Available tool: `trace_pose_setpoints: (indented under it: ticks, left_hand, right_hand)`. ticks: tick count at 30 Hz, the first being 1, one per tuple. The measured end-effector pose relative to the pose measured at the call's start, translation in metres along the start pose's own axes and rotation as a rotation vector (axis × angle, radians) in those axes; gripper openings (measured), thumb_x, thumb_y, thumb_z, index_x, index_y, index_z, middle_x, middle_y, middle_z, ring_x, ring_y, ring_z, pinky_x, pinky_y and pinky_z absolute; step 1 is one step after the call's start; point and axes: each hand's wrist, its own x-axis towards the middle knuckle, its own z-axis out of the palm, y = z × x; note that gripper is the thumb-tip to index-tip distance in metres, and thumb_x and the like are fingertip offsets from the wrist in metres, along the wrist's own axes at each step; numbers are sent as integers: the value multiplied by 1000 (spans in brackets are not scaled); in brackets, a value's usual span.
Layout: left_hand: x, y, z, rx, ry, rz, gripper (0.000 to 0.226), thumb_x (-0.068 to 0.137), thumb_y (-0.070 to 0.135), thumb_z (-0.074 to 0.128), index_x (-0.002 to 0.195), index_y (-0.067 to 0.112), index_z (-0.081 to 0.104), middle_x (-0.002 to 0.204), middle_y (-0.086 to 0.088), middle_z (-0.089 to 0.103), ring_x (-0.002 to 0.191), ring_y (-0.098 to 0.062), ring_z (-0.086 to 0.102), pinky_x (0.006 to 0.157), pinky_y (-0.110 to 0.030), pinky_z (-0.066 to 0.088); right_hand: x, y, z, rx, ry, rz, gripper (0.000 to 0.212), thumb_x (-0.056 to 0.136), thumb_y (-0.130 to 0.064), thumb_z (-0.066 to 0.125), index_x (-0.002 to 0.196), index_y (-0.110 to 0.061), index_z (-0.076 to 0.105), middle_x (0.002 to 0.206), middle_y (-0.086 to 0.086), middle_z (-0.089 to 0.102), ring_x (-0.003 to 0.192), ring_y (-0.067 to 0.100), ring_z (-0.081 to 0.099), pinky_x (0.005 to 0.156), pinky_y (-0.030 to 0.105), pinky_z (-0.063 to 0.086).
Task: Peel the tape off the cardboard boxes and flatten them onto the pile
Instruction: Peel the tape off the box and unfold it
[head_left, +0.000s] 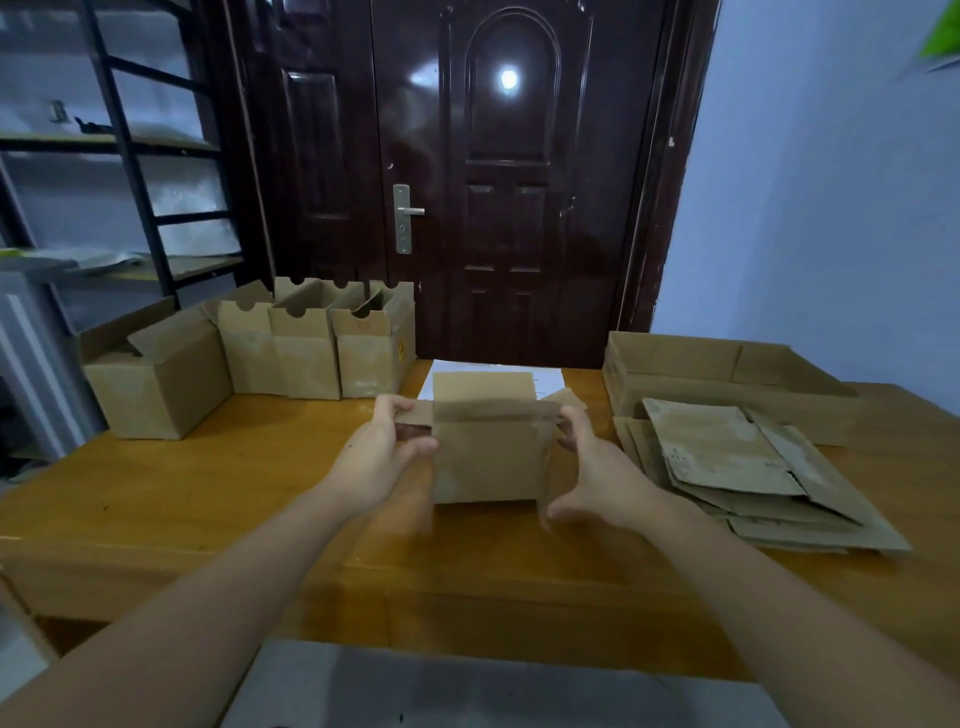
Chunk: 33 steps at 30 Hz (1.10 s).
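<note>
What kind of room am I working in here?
Probably a small storeroom or back room: a metal shelving rack on the left, a dark panelled door behind the wooden table, and open cardboard boxes lined up on it.

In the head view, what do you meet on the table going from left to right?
Large open box → row of open notched boxes → left hand → small box held up in both hands → right hand → pile of flattened boxes.
</note>
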Motion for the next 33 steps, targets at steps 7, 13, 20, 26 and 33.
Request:
trace_pose_setpoints:
  ticks: [7,13,20,26,33]
  left_hand:
    - [8,24,-6,-109,51,-60,47,94,41,70,126,21,43,104,18,58,100,-3,58,80,-19,44]
    - [4,33,-18,-156,-8,-4,73,93,54,65,151,29,26,116,16,64,106,-5,62,82,-22,45]
    - [0,30,-32,-240,-311,-22,139,69,45,92,159,40,-14,141,16,46,111,-6,61,88,-24,49]
    - [-2,42,-19,-251,-83,-59,68,79,69,68,135,33,54,109,12,71,103,-3,66,103,-36,51]
    - [3,46,-3,1,-51,-166,64,91,79,41,133,32,53,98,8,72,81,-8,71,73,-27,55]
  right_hand:
    - [7,-2,-12,-70,80,-119,137,70,-33,91,149,-51,-20,125,5,63,89,17,69,76,42,61]
    - [8,-4,-28,126,9,-196,134,74,-21,85,153,-52,-19,145,-4,51,79,16,73,72,35,61]
    - [10,-8,-40,295,-36,-64,97,78,-70,66,158,-45,18,148,-11,53,132,13,53,113,46,42]
    - [14,-25,-42,373,117,35,59,96,-71,36,132,-30,57,122,-9,64,105,5,60,96,32,51]
    - [19,-17,-28,278,11,118,104,66,-104,22,136,-35,57,128,-8,63,110,16,62,94,43,56]
